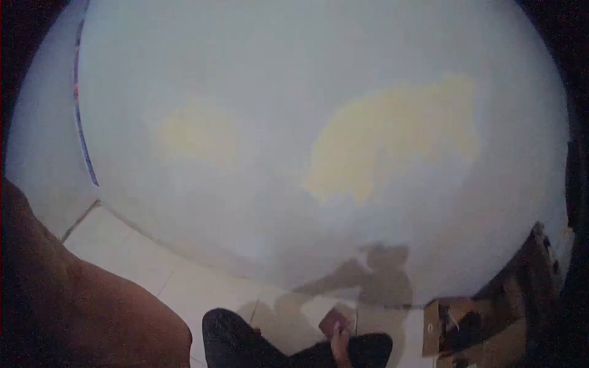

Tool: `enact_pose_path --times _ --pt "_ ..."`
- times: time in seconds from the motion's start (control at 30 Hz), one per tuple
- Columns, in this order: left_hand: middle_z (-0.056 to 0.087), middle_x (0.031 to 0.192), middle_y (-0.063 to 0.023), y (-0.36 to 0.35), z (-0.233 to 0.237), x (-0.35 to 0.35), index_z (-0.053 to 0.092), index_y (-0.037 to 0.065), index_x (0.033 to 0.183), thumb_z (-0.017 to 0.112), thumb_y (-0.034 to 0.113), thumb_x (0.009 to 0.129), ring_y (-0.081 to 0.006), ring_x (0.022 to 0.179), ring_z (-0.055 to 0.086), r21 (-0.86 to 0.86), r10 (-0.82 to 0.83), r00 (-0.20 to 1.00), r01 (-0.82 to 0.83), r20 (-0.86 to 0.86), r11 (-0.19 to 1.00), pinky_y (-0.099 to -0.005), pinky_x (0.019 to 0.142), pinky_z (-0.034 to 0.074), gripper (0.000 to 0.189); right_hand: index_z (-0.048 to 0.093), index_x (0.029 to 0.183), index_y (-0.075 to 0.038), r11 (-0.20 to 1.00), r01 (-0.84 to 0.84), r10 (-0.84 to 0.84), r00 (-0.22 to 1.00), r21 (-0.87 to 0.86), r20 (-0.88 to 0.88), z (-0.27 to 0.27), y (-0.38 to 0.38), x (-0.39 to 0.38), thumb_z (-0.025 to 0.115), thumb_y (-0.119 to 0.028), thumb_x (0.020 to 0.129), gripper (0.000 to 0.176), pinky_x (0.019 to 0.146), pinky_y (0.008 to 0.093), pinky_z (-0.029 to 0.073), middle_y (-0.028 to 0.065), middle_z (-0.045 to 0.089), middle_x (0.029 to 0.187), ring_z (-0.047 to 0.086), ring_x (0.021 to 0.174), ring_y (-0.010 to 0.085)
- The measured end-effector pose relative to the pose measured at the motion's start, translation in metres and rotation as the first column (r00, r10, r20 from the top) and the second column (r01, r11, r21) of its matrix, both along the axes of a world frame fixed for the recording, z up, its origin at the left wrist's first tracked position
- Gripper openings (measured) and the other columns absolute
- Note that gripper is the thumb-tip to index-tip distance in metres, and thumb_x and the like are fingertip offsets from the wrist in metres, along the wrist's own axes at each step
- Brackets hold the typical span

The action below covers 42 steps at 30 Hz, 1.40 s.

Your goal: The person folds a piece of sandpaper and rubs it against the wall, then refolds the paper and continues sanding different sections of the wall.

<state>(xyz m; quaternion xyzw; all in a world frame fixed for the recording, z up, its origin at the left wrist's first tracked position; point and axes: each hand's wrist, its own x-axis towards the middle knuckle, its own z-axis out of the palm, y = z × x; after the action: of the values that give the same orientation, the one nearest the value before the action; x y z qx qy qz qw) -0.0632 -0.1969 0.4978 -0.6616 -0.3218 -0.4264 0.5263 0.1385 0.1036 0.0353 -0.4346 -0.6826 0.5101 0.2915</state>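
Low in the head view, my right hand (338,341) pinches a small, flat, reddish-brown sheet (333,321) that looks like sandpaper. It is held above the floor, close to my right knee (375,347). A large bare arm (132,306), probably my left, fills the lower left; the hand on it does not show. Facing me is a pale wall (264,67) with a big ragged yellowish patch (392,135) and a smaller one (196,132). The picture is dim and grainy, so fine detail is lost.
Pale floor tiles (153,257) meet the wall along its foot. At the lower right stands an open brown cardboard box (434,331), with dark things beside it. My left knee (230,334) is in dark trousers. A shadow (383,276) falls on the wall. A narrow coloured strip (78,110) runs down the left.
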Motion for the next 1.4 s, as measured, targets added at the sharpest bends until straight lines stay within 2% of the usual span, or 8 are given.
enact_pose_path --times 0.13,0.37,0.5,0.7,0.97,1.2,1.37,1.4 --pt "0.053 0.115 -0.0231 0.003 0.001 -0.006 0.047 -0.008 0.127 0.065 0.04 0.085 -0.0335 0.1 0.053 -0.019 0.01 1.0 -0.01 0.0 1.0 -0.0471 0.084 0.044 0.066 0.047 0.129 0.009 0.996 -0.031 0.037 0.997 0.084 -0.072 0.019 0.042 -0.047 0.044 -0.04 0.099 0.058 0.102 0.0381 0.037 0.0217 0.057 0.124 0.053 0.117 0.0307" --pt "0.052 0.116 -0.0235 -0.001 0.027 -0.016 0.046 -0.008 0.127 0.064 0.04 0.085 -0.0339 0.101 0.053 -0.053 -0.002 0.998 0.004 0.055 0.999 -0.0478 0.085 0.044 0.067 0.051 0.125 0.008 0.997 0.074 -0.07 0.991 -0.029 0.11 0.002 0.013 -0.019 0.045 -0.038 0.099 0.053 0.099 0.0371 0.039 0.0195 0.058 0.122 0.055 0.114 0.0289" --pt "0.052 0.117 -0.0237 -0.002 0.033 -0.016 0.046 -0.009 0.127 0.064 0.04 0.085 -0.0342 0.101 0.053 -0.056 -0.038 0.996 0.042 0.078 0.998 -0.0482 0.086 0.044 0.067 0.053 0.12 0.01 0.995 0.002 0.006 0.997 0.1 -0.08 0.029 0.002 -0.025 0.048 -0.037 0.098 0.052 0.096 0.0375 0.041 0.0198 0.06 0.117 0.057 0.108 0.0284" --pt "0.052 0.117 -0.0241 -0.007 0.04 -0.023 0.046 -0.009 0.127 0.064 0.041 0.085 -0.0346 0.102 0.053 -0.07 -0.095 0.992 0.101 0.088 0.992 -0.0487 0.087 0.044 0.067 0.054 0.116 0.012 0.998 0.027 -0.026 0.999 -0.064 0.024 0.074 -0.019 -0.031 0.05 -0.04 0.096 0.055 0.091 0.038 0.044 0.0206 0.061 0.112 0.059 0.103 0.0295" --pt "0.052 0.119 -0.0245 -0.009 0.014 -0.035 0.045 -0.009 0.127 0.064 0.041 0.085 -0.0351 0.103 0.053 -0.087 -0.14 0.987 0.146 0.077 0.985 -0.0495 0.088 0.044 0.068 0.059 0.099 0.012 0.971 0.109 -0.106 0.994 0.215 -0.022 0.017 -0.007 -0.033 0.051 -0.042 0.095 0.055 0.081 0.0405 0.046 0.0195 0.065 0.088 0.062 0.087 0.028" --pt "0.051 0.119 -0.0249 -0.005 -0.001 -0.036 0.045 -0.009 0.128 0.063 0.041 0.085 -0.0355 0.104 0.053 -0.092 -0.154 0.986 0.159 0.061 0.983 -0.0501 0.089 0.044 0.069 0.058 0.111 0.012 0.993 0.097 -0.11 0.972 0.071 0.206 0.013 0.005 -0.027 0.048 -0.044 0.096 0.058 0.088 0.0393 0.046 0.0233 0.064 0.103 0.062 0.1 0.0295" --pt "0.051 0.12 -0.0251 0.005 -0.01 -0.036 0.044 -0.01 0.128 0.063 0.041 0.085 -0.0359 0.105 0.053 -0.039 -0.107 0.992 0.11 0.066 0.993 -0.0506 0.09 0.043 0.069 0.055 0.114 0.013 0.999 0.004 0.001 0.995 -0.045 0.099 0.026 0.004 -0.03 0.047 -0.045 0.096 0.061 0.092 0.0413 0.044 0.0239 0.063 0.11 0.06 0.103 0.0348" --pt "0.051 0.12 -0.0252 0.009 -0.014 -0.038 0.044 -0.01 0.128 0.063 0.041 0.086 -0.0359 0.105 0.053 0.004 -0.096 0.993 0.096 0.07 0.995 -0.0507 0.09 0.043 0.069 0.058 0.108 0.013 0.99 0.091 -0.1 0.992 0.107 0.081 0.01 0.007 -0.033 0.045 -0.046 0.096 0.061 0.088 0.042 0.044 0.0257 0.063 0.103 0.06 0.098 0.0359"
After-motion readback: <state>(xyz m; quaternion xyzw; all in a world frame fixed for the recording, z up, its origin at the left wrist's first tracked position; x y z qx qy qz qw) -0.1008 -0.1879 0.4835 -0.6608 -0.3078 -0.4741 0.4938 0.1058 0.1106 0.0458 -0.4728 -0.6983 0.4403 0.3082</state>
